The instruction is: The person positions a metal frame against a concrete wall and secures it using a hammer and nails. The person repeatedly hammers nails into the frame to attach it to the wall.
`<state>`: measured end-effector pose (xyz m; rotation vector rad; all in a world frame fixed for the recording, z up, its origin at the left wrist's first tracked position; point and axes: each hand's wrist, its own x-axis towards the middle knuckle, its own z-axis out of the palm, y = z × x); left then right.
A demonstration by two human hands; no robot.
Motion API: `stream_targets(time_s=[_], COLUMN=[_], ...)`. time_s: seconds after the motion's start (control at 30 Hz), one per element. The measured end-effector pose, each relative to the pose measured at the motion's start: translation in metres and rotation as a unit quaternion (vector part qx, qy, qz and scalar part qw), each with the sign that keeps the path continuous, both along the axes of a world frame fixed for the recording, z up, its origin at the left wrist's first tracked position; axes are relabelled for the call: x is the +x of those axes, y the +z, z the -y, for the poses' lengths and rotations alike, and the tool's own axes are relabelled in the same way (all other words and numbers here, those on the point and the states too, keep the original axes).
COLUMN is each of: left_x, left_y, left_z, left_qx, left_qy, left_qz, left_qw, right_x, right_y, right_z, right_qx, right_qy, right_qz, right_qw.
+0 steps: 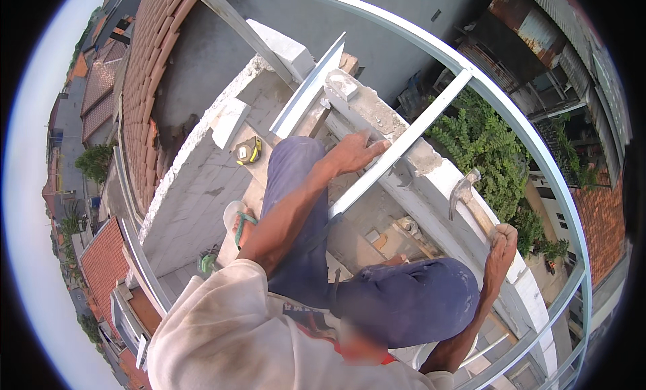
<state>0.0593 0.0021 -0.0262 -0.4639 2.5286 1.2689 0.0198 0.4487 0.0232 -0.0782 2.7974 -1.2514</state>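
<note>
A claw hammer (479,211) with a wooden handle is gripped near the handle's end by my right hand (499,252). Its metal head lies over the top of the white block wall (441,178), left of and beyond that hand. My left hand (355,153) is closed at the edge of a pale metal bar (397,148), above my bent knee. This bar slants up to join a long curved-looking metal beam (525,117). Part of my left fingers is hidden behind the bar.
A yellow and black tape measure (248,150) lies on a plank beside my left knee. Beyond it rests a loose metal channel (309,87). A green power tool (208,261) sits near my sandalled foot. Outside the wall, a drop leads to trees (481,134) and tiled roofs.
</note>
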Motion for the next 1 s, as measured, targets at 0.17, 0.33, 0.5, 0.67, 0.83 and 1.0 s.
stream_targets(time_s=[0.17,0.33,0.5,0.67,0.83,1.0], left_x=[0.008,0.041,0.022,0.021,0.025,0.020], left_y=[0.011,-0.098,-0.142,-0.170,-0.161,-0.131], left_z=[0.103,0.233,0.220,0.226,0.240,0.225], left_qx=[-0.024,-0.292,-0.289,-0.291,-0.297,-0.240], left_qy=[0.198,0.196,0.186,0.138,0.128,0.194], left_qz=[-0.099,-0.068,0.077,0.130,0.102,0.039], left_qw=[0.975,0.934,0.936,0.938,0.941,0.950], right_x=[-0.008,-0.010,-0.040,-0.049,-0.045,-0.044], right_y=[0.014,-0.005,0.001,-0.012,-0.021,-0.021], right_z=[0.023,0.038,0.023,0.019,0.028,0.026], right_qx=[0.169,0.291,0.329,0.284,0.292,0.299], right_qy=[0.139,0.253,0.306,0.326,0.324,0.318], right_qz=[0.009,-0.150,-0.163,-0.153,-0.184,-0.181], right_qw=[0.976,0.910,0.878,0.889,0.881,0.881])
